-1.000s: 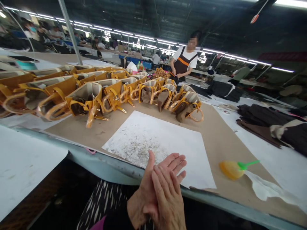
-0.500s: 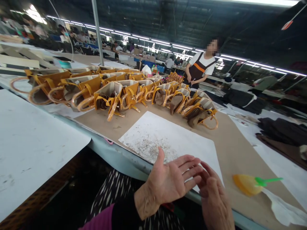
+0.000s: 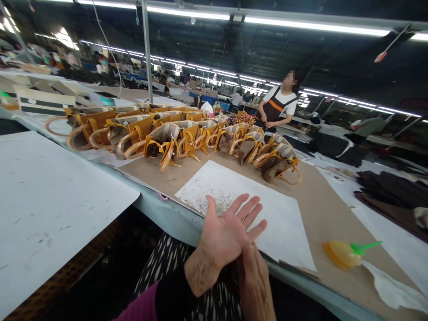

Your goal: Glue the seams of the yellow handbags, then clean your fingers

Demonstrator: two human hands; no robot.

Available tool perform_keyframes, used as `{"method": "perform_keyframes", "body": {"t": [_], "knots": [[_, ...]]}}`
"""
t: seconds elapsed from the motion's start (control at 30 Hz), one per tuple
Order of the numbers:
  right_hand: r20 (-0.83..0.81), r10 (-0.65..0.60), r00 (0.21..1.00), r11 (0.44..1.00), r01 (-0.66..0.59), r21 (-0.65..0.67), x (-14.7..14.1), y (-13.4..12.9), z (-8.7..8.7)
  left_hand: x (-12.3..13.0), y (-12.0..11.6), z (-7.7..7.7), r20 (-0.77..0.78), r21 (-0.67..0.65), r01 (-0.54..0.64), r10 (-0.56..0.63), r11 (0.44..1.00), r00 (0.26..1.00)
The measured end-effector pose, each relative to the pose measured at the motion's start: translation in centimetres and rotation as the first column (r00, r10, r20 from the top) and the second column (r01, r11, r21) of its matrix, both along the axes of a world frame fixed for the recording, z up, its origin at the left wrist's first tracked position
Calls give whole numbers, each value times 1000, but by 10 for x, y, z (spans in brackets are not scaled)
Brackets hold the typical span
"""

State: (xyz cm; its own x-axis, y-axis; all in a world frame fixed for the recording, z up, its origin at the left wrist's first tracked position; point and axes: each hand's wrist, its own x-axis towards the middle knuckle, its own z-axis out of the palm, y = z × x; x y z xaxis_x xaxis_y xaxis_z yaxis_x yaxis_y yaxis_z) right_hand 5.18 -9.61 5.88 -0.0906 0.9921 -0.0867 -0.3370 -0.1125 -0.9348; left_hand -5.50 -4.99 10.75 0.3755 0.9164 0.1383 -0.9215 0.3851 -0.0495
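Note:
My left hand (image 3: 227,236) is held palm up over the table's front edge, its fingers spread and nothing in the palm. My right hand (image 3: 256,283) is just below and right of it, touching the outer edge of the left palm. Its visible fingers look straight and hold nothing I can see; the others are hidden behind the left hand. Beyond both hands lies a white sheet (image 3: 267,214) with dark smudges. Several mustard-yellow handbags (image 3: 160,138) with wrapped handles stand open in rows behind the sheet.
A squeeze bottle (image 3: 341,255) with yellow contents and a green nozzle lies at right beside a white cloth (image 3: 389,283). Dark fabric (image 3: 391,187) is piled farther right. A white-topped table (image 3: 60,200) is at left. A person in an apron (image 3: 277,107) stands behind the bags.
My right hand has moved left and down, from beside the left fingertips to the heel of the left hand. The left fingers have spread wider. The view has tilted up slightly.

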Motion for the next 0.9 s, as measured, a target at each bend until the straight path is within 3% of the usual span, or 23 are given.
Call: {"method": "perform_keyframes", "body": {"t": [0.07,0.1,0.17,0.23,0.33,0.6,0.73,0.9], "knots": [[-165,-10,986,994,-9,-111,-4,-3,12,-3,-2,4,-14,1,-14,14,1000,1000],[-295,59,954,981,-110,-158,-5,-2,21,-5,-4,7,-23,5,-23,23,1000,999],[-471,55,881,978,-142,-152,-3,2,42,-8,-7,12,-48,17,-50,51,999,998],[-533,15,846,985,-105,-138,2,5,58,-11,-10,16,-75,33,-96,98,995,992],[-554,-13,832,990,-65,-122,10,5,67,-14,-13,18,-103,31,-146,149,989,983],[-478,-49,877,988,-27,-151,4,7,55,-19,4,13,-103,-184,-189,173,965,980],[-293,-67,954,978,4,-210,-6,5,37,-30,27,17,-6,-266,-230,237,936,971],[13,94,996,989,-92,-112,-25,-5,15,-43,52,27,61,-338,-304,344,890,937]]}}
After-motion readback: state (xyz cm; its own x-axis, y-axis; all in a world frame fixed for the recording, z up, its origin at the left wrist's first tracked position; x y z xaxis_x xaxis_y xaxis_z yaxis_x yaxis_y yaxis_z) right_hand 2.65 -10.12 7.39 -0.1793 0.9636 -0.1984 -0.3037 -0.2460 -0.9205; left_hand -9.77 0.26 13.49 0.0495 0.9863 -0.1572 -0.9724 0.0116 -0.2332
